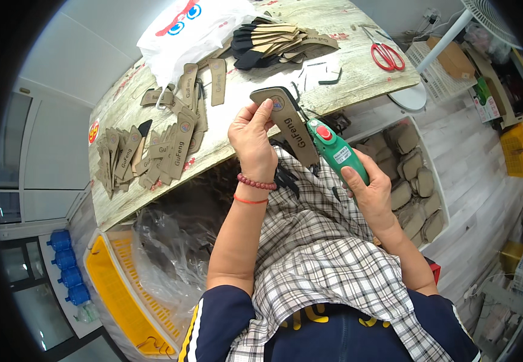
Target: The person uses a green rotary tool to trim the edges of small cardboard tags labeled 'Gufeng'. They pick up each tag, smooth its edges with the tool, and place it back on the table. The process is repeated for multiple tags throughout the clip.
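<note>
My left hand [252,130] pinches the upper end of a khaki curved fabric piece [286,123] with dark lettering and a small round emblem. The piece hangs over my lap, in front of the table's edge. My right hand [367,187] is wrapped round a green handheld electric cutter [341,154] with a red button. The cutter's head is close to the right edge of the fabric piece; whether its blade touches the fabric I cannot tell. Dark offcuts [286,180] lie below on my plaid apron [309,241].
The table [358,78] holds several similar khaki pieces [168,148], a stack of black-and-tan pieces [267,42], red-handled scissors [387,55] and a white plastic bag [192,36]. A white bin [445,199] of khaki pieces stands right, a yellow basket [116,295] lower left.
</note>
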Tool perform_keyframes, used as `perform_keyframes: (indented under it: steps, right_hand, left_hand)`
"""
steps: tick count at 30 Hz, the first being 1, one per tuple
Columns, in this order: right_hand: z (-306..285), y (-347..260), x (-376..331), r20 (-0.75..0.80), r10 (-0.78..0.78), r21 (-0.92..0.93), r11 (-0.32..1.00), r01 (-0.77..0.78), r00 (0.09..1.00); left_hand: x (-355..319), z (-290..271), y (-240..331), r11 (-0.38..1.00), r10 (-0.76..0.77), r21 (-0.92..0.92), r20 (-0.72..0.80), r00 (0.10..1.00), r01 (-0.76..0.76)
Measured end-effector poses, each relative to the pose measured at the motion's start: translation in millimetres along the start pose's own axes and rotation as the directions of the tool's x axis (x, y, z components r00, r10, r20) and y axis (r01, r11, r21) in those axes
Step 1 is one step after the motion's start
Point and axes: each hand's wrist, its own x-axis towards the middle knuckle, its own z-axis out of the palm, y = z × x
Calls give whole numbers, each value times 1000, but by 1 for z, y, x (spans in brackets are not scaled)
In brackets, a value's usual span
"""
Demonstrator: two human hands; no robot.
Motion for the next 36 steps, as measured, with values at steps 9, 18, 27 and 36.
perform_keyframes:
  steps: [9, 18, 27, 36]
  right_hand:
    - [-2, 7, -4, -37, 22, 54, 998, -20, 999]
    - [-5, 1, 3, -20, 7, 55, 998, -6, 1000]
    - [-9, 3, 3, 28, 55, 76, 996, -57, 998]
    - [-7, 2, 3, 48, 58, 94, 994, -62, 997]
  left_hand:
    - [-14, 12, -15, 999, -48, -14, -37, 998, 47]
    - [-22, 8, -16, 991, -117, 71, 72, 991, 112]
    - [-10, -1, -4, 979, -123, 181, 155, 980, 94]
    - [-2, -4, 6, 909, -137, 417, 225, 965, 31]
